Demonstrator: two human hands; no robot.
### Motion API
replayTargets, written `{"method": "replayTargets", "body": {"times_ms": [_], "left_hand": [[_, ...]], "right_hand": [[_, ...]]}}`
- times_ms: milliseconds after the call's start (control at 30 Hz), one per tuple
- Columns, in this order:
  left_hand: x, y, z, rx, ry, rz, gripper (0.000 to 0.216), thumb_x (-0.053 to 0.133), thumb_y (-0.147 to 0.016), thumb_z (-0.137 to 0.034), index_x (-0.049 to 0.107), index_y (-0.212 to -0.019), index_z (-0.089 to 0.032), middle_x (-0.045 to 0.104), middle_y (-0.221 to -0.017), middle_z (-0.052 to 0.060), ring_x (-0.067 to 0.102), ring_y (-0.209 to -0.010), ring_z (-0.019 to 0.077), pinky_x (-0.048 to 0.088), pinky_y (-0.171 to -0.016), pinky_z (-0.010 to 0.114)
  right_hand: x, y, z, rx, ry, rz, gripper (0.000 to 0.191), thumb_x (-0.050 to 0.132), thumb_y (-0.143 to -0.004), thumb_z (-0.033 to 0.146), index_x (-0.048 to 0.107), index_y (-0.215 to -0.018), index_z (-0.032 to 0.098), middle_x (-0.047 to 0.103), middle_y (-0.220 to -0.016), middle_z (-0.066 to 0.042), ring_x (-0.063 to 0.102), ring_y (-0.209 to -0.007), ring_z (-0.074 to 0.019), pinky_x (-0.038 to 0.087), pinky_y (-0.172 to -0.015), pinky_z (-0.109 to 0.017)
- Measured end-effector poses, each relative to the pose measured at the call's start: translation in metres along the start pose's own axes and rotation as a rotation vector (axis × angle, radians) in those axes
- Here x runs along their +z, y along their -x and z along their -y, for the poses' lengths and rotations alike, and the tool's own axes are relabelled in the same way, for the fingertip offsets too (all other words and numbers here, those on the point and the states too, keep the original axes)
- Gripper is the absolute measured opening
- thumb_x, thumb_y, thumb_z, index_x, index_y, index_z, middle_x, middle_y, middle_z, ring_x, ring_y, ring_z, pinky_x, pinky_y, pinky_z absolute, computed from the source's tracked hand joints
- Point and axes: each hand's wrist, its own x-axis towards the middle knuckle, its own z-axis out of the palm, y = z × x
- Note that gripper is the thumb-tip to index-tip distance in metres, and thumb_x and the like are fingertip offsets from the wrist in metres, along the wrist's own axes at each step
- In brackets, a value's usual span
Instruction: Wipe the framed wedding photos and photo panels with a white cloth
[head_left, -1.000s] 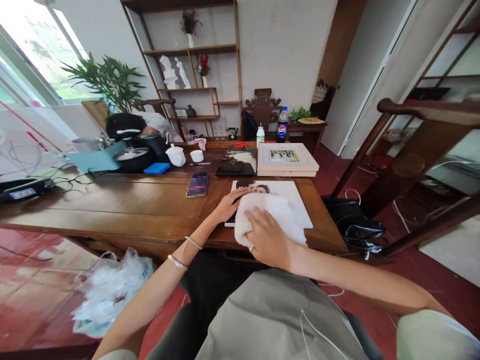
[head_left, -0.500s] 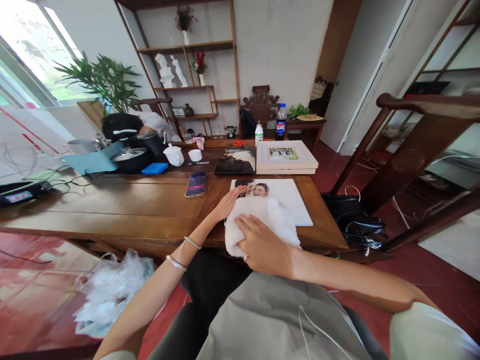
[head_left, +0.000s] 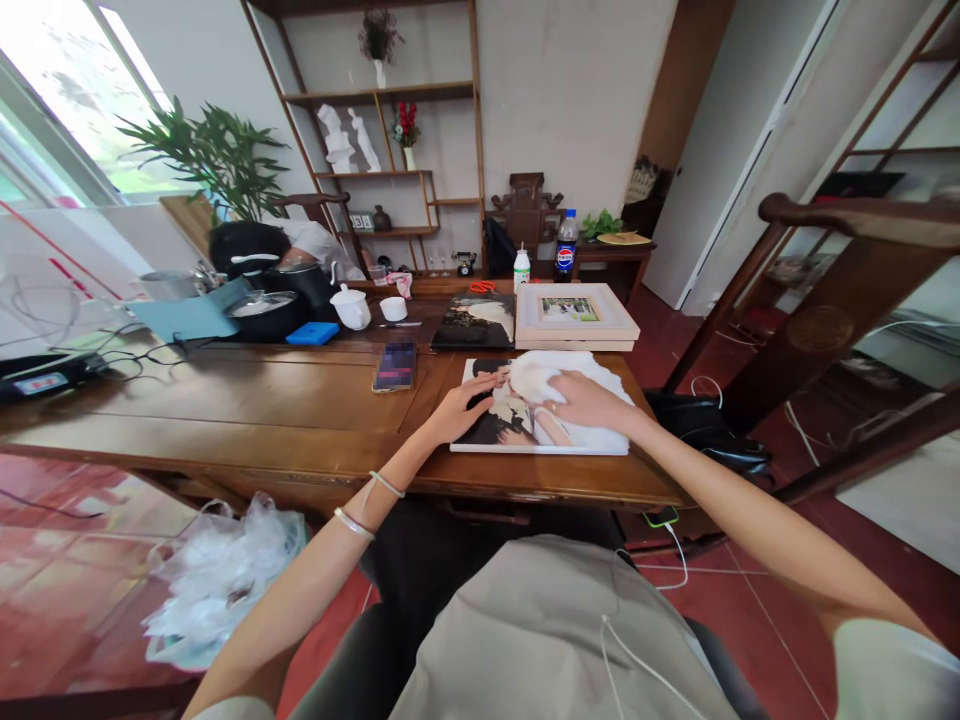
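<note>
A photo panel (head_left: 517, 425) showing a couple lies flat near the front edge of the wooden table (head_left: 330, 415). My left hand (head_left: 463, 408) rests on the panel's left part, fingers stretched out and thumb apart, holding nothing. With my right hand (head_left: 589, 398) I press a fluffy white cloth (head_left: 536, 375) onto the upper right of the panel, fingers curved over it. The cloth hides much of the picture there. Behind the panel lie a dark photo album (head_left: 474, 322) and a pale framed picture in a box (head_left: 574, 305).
A phone (head_left: 394, 366) lies left of the panel. Further back stand a white teapot (head_left: 350, 308), a white cup (head_left: 394, 309), a small white bottle (head_left: 521, 268) and a cola bottle (head_left: 565, 248). A wooden chair (head_left: 817, 320) is at the right; a bag-filled bin (head_left: 225, 590) stands on the floor.
My right hand has carried the cloth from the panel's front edge up to its right part, uncovering the lower left of the picture. My left hand stays at the left side, its thumb now spread.
</note>
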Motion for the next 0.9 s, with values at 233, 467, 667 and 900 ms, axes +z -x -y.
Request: {"method": "replayTargets", "body": {"times_ms": [233, 467, 667, 900], "left_hand": [[-0.002, 0.0, -0.002, -0.029, -0.016, 0.011, 0.04, 0.048, -0.09, -0.036, 0.06, -0.124, -0.019, 0.055, -0.134, 0.007, 0.046, -0.129, 0.0221, 0.031, -0.113, 0.04], [-0.002, 0.0, -0.005, -0.049, -0.016, -0.004, 0.04, 0.05, -0.089, -0.036, 0.061, -0.123, -0.018, 0.057, -0.132, 0.006, 0.048, -0.128, 0.0228, 0.032, -0.112, 0.039], [0.001, 0.0, 0.0, -0.031, 0.01, -0.03, 0.041, 0.05, -0.089, -0.036, 0.06, -0.125, -0.02, 0.055, -0.134, 0.005, 0.044, -0.131, 0.0229, 0.03, -0.113, 0.041], [0.0, 0.0, 0.0, -0.049, 0.012, -0.028, 0.041, 0.051, -0.088, -0.038, 0.061, -0.124, -0.021, 0.056, -0.133, 0.004, 0.044, -0.131, 0.0235, 0.03, -0.113, 0.042]], "right_hand": [[-0.006, -0.091, 0.02, -0.026, -0.204, 0.022, 0.026, 0.046, -0.081, 0.014, 0.061, -0.101, 0.009, 0.069, -0.109, -0.011, 0.064, -0.091, -0.021, 0.044, -0.076, -0.024], [-0.002, -0.09, 0.013, -0.037, -0.168, 0.034, 0.029, 0.046, -0.081, 0.015, 0.061, -0.104, 0.008, 0.068, -0.113, -0.014, 0.063, -0.097, -0.0238, 0.043, -0.078, -0.026], [-0.005, -0.031, -0.039, 0.093, -0.072, -0.025, 0.026, 0.043, -0.088, 0.02, 0.063, -0.097, 0.007, 0.067, -0.11, -0.019, 0.062, -0.099, -0.0267, 0.042, -0.083, -0.029], [0.0, 0.032, -0.025, 0.201, 0.103, 0.021, 0.025, 0.043, -0.086, 0.015, 0.064, -0.098, 0.007, 0.067, -0.107, -0.021, 0.059, -0.105, -0.0321, 0.041, -0.09, -0.039]]}}
